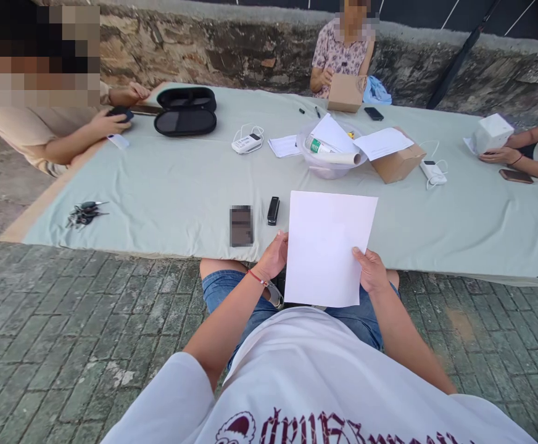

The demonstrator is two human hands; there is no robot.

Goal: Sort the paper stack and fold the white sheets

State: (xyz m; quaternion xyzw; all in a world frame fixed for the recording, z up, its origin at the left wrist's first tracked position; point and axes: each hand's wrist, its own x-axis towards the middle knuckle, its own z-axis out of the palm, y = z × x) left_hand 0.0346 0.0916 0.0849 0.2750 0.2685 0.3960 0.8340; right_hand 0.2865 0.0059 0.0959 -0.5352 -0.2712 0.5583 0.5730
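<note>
I hold a blank white sheet of paper (327, 246) upright over my lap, at the near edge of the low table (167, 191). My left hand (273, 256) grips the sheet's left edge, fingers curled behind it. My right hand (369, 269) pinches the right edge, thumb on the front. A red cord sits on my left wrist. On the table just ahead of the sheet lie a small black device (273, 210) and a blurred flat item (241, 226).
Three other people sit around the table: one at the left touching a dark object (120, 113), one at the far side with a cardboard box (347, 92), one at the right holding a white box (493, 132). Also there: black open case (184, 111), keys (84, 213), clear bowl (329, 161).
</note>
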